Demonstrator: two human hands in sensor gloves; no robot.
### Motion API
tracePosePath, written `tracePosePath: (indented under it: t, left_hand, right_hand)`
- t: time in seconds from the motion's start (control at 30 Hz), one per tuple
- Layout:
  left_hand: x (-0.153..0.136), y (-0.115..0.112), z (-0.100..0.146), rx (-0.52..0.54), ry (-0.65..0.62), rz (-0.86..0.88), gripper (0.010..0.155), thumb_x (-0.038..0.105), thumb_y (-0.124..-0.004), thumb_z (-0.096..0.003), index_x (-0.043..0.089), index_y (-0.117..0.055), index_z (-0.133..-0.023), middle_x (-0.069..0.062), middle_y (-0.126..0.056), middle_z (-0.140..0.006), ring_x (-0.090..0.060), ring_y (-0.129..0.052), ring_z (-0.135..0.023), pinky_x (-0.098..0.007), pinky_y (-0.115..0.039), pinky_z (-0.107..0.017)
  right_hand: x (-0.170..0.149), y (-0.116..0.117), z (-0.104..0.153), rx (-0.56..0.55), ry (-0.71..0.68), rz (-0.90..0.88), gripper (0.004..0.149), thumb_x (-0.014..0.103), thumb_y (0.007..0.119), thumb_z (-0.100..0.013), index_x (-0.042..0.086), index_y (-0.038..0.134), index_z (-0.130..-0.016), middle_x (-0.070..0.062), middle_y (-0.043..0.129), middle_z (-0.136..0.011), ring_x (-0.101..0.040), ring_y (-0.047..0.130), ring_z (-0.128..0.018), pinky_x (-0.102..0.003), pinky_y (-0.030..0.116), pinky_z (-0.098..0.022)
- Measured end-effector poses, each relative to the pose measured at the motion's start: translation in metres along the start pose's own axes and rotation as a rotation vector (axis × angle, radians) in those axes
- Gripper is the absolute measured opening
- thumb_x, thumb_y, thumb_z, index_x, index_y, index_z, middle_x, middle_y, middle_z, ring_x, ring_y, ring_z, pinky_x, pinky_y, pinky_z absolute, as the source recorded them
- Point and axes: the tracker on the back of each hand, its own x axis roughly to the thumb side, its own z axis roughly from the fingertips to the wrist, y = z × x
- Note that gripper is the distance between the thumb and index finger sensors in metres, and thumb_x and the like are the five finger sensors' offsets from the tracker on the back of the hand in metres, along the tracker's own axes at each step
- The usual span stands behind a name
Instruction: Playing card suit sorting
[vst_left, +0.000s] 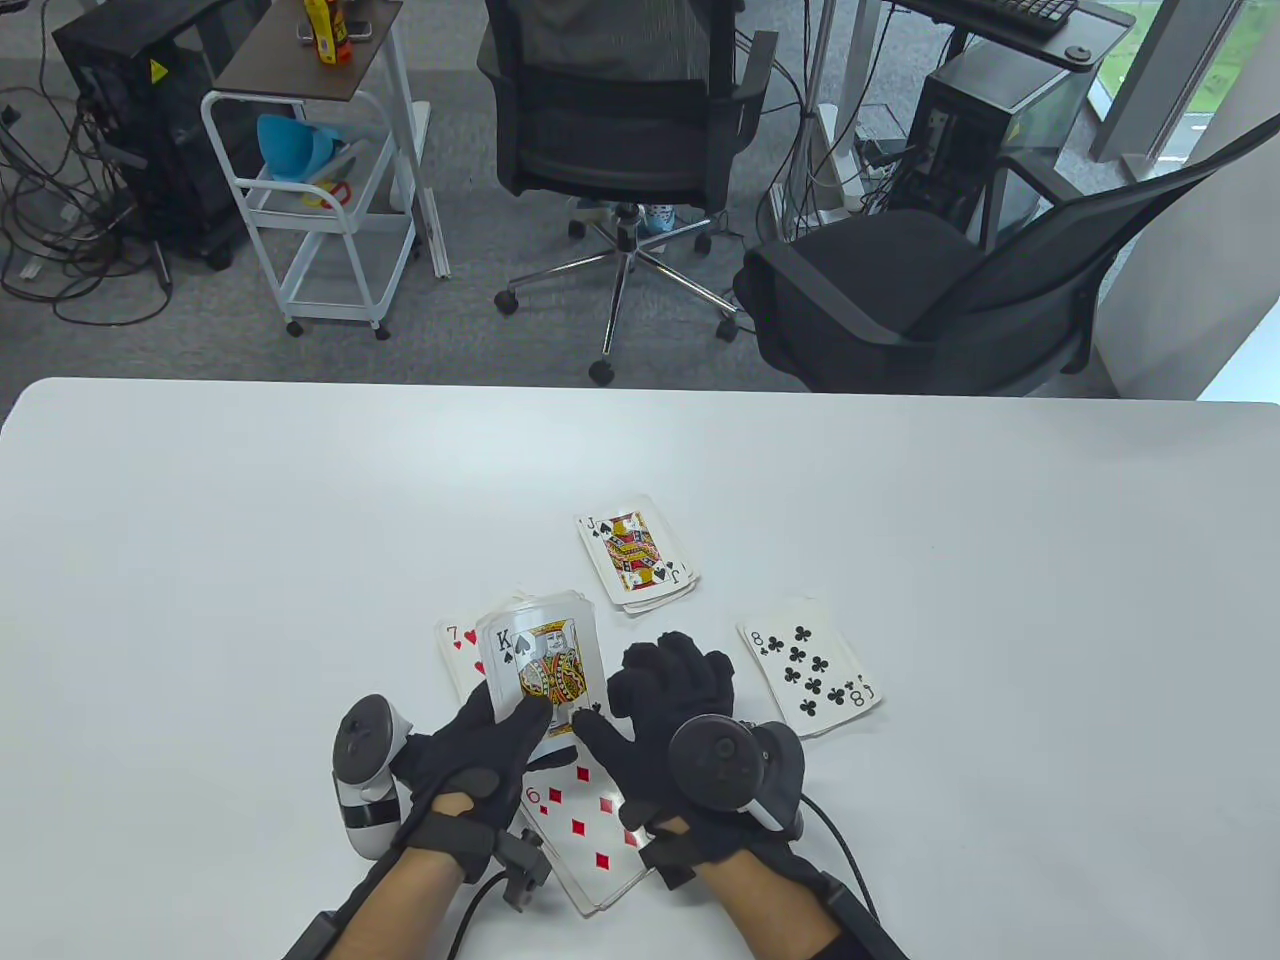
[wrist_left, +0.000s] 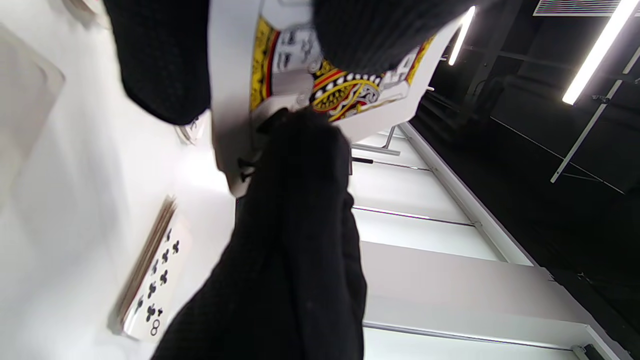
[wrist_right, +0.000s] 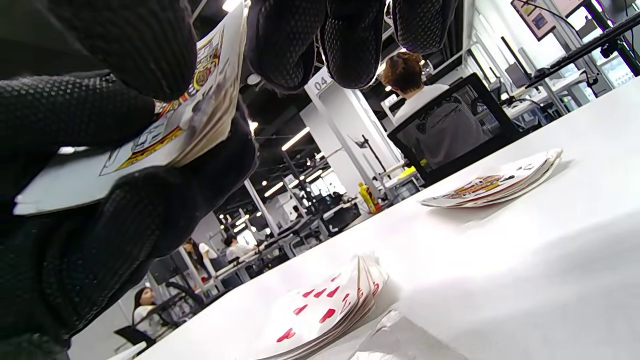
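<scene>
My left hand (vst_left: 515, 690) holds a face-up deck (vst_left: 545, 650) just above the table, with the king of spades (wrist_left: 310, 85) on top and its thumb on the card's lower edge. My right hand (vst_left: 625, 700) is at the deck's right side, thumb on the king's corner and fingers (wrist_right: 350, 40) curled at its edge, pinching the top card. Sorted piles lie around: jack of spades (vst_left: 637, 550) behind, 8 of clubs (vst_left: 810, 665) to the right, 7 of hearts (vst_left: 458, 648) partly hidden at left, 6 of diamonds (vst_left: 585, 820) under my wrists.
The white table (vst_left: 250, 520) stretches wide to left and right of the piles. Beyond its far edge stand two black office chairs (vst_left: 900, 290) and a white cart (vst_left: 320, 200). The clubs pile (wrist_left: 152, 280) and the hearts pile (wrist_right: 330, 310) lie close to my hands.
</scene>
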Motion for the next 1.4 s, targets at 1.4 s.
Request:
tracePosePath:
  t: [1.4]
  left_hand:
    - [0.010,0.020,0.002,0.111,-0.066,0.150,0.051,0.041,-0.078,-0.0549,0.023,-0.066,-0.101,-0.002,-0.083,-0.097,-0.029,-0.095,-0.081,-0.040,-0.092,-0.052]
  right_hand:
    - [-0.048,-0.032,-0.023,-0.136,0.244,-0.007,0.038,0.037,0.079,-0.055,0.013,0.083,-0.084,-0.015,0.071,-0.101,-0.049,0.054,-0.102,-0.076,0.033,-0.068]
